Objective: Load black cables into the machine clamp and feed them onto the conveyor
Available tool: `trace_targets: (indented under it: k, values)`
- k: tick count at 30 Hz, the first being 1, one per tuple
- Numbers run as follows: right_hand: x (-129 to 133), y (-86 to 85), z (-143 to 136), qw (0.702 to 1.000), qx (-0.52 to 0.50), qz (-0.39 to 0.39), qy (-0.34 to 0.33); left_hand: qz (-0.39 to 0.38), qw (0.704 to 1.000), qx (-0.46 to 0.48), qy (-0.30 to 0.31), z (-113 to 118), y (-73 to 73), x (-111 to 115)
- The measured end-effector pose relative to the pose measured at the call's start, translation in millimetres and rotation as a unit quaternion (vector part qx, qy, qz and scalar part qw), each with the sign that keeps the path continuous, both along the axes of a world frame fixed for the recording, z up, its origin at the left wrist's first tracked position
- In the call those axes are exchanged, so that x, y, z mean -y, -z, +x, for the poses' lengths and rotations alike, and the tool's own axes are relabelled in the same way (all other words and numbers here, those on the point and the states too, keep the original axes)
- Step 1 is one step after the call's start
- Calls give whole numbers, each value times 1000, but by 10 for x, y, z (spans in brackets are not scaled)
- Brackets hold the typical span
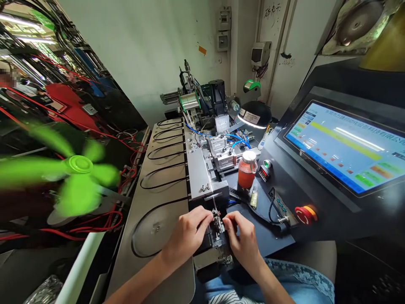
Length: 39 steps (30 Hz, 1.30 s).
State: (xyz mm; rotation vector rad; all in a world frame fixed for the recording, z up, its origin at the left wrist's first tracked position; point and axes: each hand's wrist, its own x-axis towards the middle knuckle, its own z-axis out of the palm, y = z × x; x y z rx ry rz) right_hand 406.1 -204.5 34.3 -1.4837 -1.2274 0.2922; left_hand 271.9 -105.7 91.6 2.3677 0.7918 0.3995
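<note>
My left hand (192,228) is closed in a pinch at the left side of a small metal fixture (217,226) at the front end of the machine. Across from it, my right hand (243,233) pinches at the fixture's right side. Whatever sits between the fingertips of either hand is too small to make out. Just behind the hands runs a long metal rail (198,171). Left of the rail, several black cables (164,182) lie in loops on a grey surface (166,228), their ends at the rail.
An orange-red bottle (247,171) with a white cap and a small vial (254,197) stand right of the rail. A touchscreen (348,143) and a red emergency stop button (304,214) are further right. A green fan (79,164) spins at left. Wire spools (190,102) stand behind.
</note>
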Motion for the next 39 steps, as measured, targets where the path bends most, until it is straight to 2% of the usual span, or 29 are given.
trace_targets:
  k: [6, 15, 21, 26, 32, 36, 39]
  values:
    - [27, 28, 122, 998, -42, -38, 3, 5, 995, -97, 16, 53, 45, -124]
    - [18, 91, 109, 997, -62, -55, -12, -9, 992, -128, -6, 79, 32, -121]
    - [-149, 175, 126, 987, -112, -96, -62, 3, 991, -134, -12, 115, 81, -127]
    - [-338, 237, 96, 986, -84, -108, -91, 20, 991, -134, -20, 121, 125, -125]
    - [-399, 254, 49, 987, -95, -68, -112, 64, 988, -138, -16, 124, 151, -105]
    - [-388, 274, 9, 987, -113, -58, -95, 161, 979, -117, -48, 28, 181, -43]
    - [-386, 291, -20, 988, -124, -53, -82, 224, 972, -64, 4, -66, 206, -2]
